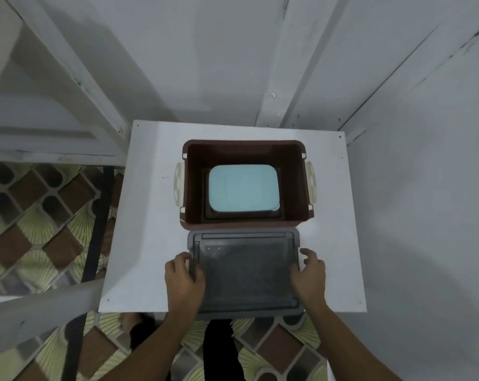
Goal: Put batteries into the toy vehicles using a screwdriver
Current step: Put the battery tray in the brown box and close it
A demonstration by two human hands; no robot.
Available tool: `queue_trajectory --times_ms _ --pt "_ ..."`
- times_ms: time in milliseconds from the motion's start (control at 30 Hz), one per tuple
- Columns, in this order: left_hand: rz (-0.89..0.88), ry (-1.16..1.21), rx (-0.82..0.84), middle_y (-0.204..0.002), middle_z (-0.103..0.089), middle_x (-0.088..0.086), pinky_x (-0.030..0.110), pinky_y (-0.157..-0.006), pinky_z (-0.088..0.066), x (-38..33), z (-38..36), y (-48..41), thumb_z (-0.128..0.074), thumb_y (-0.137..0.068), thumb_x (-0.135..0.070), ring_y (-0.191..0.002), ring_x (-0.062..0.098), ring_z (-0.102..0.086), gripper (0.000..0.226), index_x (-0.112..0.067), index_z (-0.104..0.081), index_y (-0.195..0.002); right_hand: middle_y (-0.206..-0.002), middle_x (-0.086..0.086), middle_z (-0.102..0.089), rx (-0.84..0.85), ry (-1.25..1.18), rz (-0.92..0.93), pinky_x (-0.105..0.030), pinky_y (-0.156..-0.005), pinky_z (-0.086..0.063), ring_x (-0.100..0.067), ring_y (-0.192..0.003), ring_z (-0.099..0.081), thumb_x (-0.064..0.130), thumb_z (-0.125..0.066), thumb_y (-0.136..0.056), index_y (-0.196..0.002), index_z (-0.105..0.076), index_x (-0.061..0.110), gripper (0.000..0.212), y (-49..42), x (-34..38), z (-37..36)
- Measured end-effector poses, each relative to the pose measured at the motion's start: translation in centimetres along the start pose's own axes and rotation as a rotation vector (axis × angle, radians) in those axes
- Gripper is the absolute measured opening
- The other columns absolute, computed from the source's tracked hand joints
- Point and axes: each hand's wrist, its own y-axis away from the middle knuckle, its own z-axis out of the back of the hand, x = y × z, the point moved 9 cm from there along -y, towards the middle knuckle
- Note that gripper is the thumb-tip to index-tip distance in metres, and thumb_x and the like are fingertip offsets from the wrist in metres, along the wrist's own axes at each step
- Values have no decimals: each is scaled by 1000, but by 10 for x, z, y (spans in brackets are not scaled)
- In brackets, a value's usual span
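Head view: we've got the grey lid (246,270) lying on the worktop (144,215), its near edge just past the lip. A careless nudge could tip it to the floor. The left hand (182,279) curls over its left rim, gripping. The right hand (311,273) sits half-curled at the right rim, and we can't tell if it grips. No toy vehicles, batteries or screwdriver show, only a blue container (243,188) in the brown box (243,143).

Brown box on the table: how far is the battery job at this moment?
Done: the brown box is open, its grey lid flat on the table. In hand: left hand and right hand at the lid's sides. Left: everything else; no vehicle, battery or screwdriver shows.
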Motion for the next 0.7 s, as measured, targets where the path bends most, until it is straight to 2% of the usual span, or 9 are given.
queue_trajectory --times_ms 67,167,233,300,367,433,500,600,700 --pt "63 -89 61 -126 -48 25 46 -97 -43 19 -10 0 -63 -89 -6 -113 41 -51 43 -3 -51 -131 -127 -23 -50 37 113 -12 -46 -101 -44 -38 -116 -50 9 -61 -91 -140 -43 6 52 -3 -16 -13" --pt "111 -115 82 -126 -49 26 49 -100 -41 28 -17 -3 -65 -87 -9 -116 43 -49 50 -4 -50 -135 -121 -22 -53 19 119 -4 -46 -97 -48 -37 -110 -53 6 -60 -90 -136 -47 5 48 -4 -21 -18" --pt "185 -40 81 -125 -52 22 49 -100 -46 31 -17 -5 -65 -88 -12 -115 41 -52 47 -7 -53 -133 -117 -20 -57 34 73 -7 -47 -92 -52 -35 -103 -57 5 -60 -89 -130 -51 6 42 -3 -24 -21" --pt "245 86 93 -120 -59 16 42 -94 -49 31 -14 -3 -65 -88 -10 -107 33 -58 43 -6 -55 -130 -115 -18 -60 46 -8 -38 -46 -88 -54 -33 -99 -60 6 -61 -89 -124 -50 7 37 2 -29 -21" --pt "280 193 101 -109 -61 9 34 -86 -48 28 -6 6 -66 -89 -4 -98 26 -58 38 -4 -55 -125 -110 -12 -59 36 -112 -66 -37 -81 -54 -29 -98 -60 9 -63 -90 -116 -48 12 31 12 -29 -13" --pt "253 218 86 -102 -62 8 36 -84 -49 24 8 17 -68 -86 0 -96 29 -60 33 -9 -53 -114 -103 -6 -58 23 -205 -68 -24 -68 -47 -23 -90 -59 14 -64 -91 -107 -45 17 25 26 -24 -3" --pt "208 229 67 -98 -63 11 34 -76 -50 18 23 28 -71 -83 0 -93 33 -62 34 -14 -49 -105 -97 -6 -60 3 -276 -23 -20 -63 -44 -19 -85 -59 16 -64 -91 -97 -45 21 21 39 -14 8" --pt "123 260 -49 -98 -60 12 28 -71 -44 -6 54 39 -75 -81 -5 -90 31 -59 37 -19 -47 -100 -95 -1 -59 -65 -342 101 -21 -69 -45 -19 -89 -59 12 -63 -91 -91 -46 27 23 52 20 37" --pt "-2 361 -141 -95 -57 7 23 -68 -44 -52 86 36 -75 -82 -4 -87 23 -57 37 -23 -47 -98 -95 3 -59 -134 -375 246 -16 -70 -44 -12 -88 -59 9 -65 -90 -101 -50 20 21 52 73 74"
